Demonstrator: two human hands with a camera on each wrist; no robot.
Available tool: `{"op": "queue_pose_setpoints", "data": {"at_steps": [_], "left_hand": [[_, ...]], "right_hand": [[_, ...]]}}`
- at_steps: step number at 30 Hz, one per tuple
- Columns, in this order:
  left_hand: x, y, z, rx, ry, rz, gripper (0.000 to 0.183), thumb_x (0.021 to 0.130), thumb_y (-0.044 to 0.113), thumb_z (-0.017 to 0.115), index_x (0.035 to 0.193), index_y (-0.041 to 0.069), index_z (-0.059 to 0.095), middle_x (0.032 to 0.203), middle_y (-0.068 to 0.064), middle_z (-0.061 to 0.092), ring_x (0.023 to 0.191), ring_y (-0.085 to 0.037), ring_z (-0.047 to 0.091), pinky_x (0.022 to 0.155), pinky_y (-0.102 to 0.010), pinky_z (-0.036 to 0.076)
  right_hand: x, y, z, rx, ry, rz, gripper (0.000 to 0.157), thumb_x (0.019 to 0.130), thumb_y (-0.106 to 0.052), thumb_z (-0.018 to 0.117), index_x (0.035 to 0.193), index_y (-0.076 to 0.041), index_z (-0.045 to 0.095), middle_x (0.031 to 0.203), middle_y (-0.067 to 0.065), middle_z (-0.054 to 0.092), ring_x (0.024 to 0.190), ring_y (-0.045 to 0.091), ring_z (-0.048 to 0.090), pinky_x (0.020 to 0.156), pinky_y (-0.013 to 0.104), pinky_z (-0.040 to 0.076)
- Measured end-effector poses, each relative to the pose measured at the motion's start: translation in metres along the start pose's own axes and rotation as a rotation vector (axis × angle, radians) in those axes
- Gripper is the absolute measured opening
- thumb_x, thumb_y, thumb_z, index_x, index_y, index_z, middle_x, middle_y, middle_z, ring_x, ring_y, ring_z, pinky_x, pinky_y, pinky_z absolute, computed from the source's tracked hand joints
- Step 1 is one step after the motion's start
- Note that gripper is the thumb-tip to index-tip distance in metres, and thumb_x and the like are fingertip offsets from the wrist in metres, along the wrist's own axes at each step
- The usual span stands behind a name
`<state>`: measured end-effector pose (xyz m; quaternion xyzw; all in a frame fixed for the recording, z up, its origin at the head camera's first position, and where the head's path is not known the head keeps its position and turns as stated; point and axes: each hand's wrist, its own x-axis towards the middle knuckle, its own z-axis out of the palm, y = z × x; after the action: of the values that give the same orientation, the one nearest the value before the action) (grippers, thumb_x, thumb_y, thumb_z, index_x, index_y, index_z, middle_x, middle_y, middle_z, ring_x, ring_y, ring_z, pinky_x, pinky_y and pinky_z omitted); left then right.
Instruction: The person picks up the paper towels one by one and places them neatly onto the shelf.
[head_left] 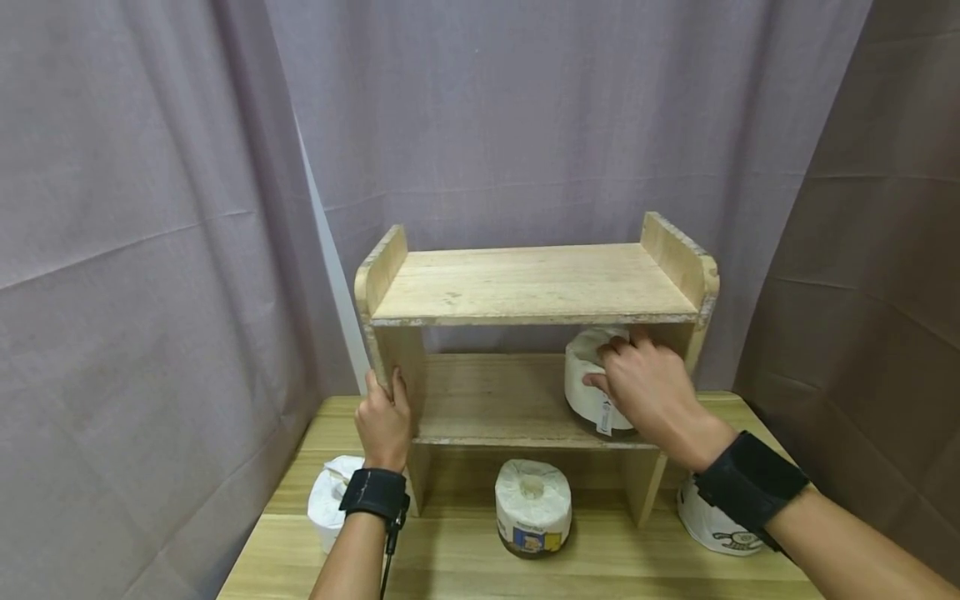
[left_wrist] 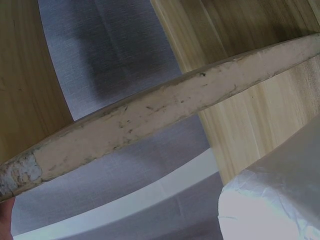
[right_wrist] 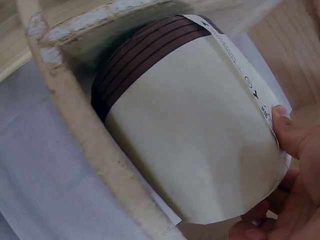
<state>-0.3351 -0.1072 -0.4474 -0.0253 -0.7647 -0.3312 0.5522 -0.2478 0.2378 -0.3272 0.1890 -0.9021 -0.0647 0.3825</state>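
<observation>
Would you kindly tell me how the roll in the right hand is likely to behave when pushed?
The roll in the right hand has a round side, so it would probably roll if laid over. Its broad, squat shape suggests it should resist tipping when stood on end. Its pale wrapper looks smooth, so it may slip slightly.

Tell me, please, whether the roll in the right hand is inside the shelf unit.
Inside, at least mostly: the right hand grips the roll between the upper board and lower board.
</observation>
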Motion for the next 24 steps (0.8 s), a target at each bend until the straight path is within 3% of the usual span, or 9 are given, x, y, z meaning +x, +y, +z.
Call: {"op": "queue_pose_setpoints", "data": {"at_steps": [7, 16, 24], "left_hand": [[0.002, -0.003, -0.002, 0.001, 0.002, 0.005, 0.027, 0.104, 0.019, 0.067, 0.099, -0.005, 0.057, 0.052, -0.018, 0.054, 0.055, -0.054, 0.064, 0.048, -0.062, 0.045], [0.004, -0.003, -0.006, 0.002, -0.004, 0.014, 0.027, 0.105, 0.020, 0.066, 0.100, -0.005, 0.057, 0.052, -0.019, 0.054, 0.053, -0.053, 0.063, 0.047, -0.062, 0.045], [0.006, -0.002, -0.009, -0.003, -0.011, 0.030, 0.026, 0.105, 0.018, 0.066, 0.100, -0.006, 0.057, 0.050, -0.013, 0.051, 0.049, -0.049, 0.061, 0.046, -0.060, 0.045]], "right_hand": [[0.000, 0.004, -0.001, 0.015, -0.018, -0.042, 0.040, 0.086, -0.041, 0.085, 0.096, -0.004, 0.074, 0.086, 0.014, 0.074, 0.084, 0.038, 0.065, 0.049, 0.046, 0.052], [-0.002, 0.010, 0.000, 0.062, -0.053, -0.081, 0.039, 0.089, -0.041, 0.082, 0.104, -0.006, 0.077, 0.097, 0.010, 0.077, 0.088, 0.036, 0.065, 0.055, 0.048, 0.055], [-0.007, 0.014, 0.001, 0.075, -0.019, -0.101, 0.035, 0.085, -0.041, 0.085, 0.097, -0.009, 0.076, 0.096, 0.007, 0.075, 0.093, 0.035, 0.064, 0.057, 0.047, 0.054]]}}
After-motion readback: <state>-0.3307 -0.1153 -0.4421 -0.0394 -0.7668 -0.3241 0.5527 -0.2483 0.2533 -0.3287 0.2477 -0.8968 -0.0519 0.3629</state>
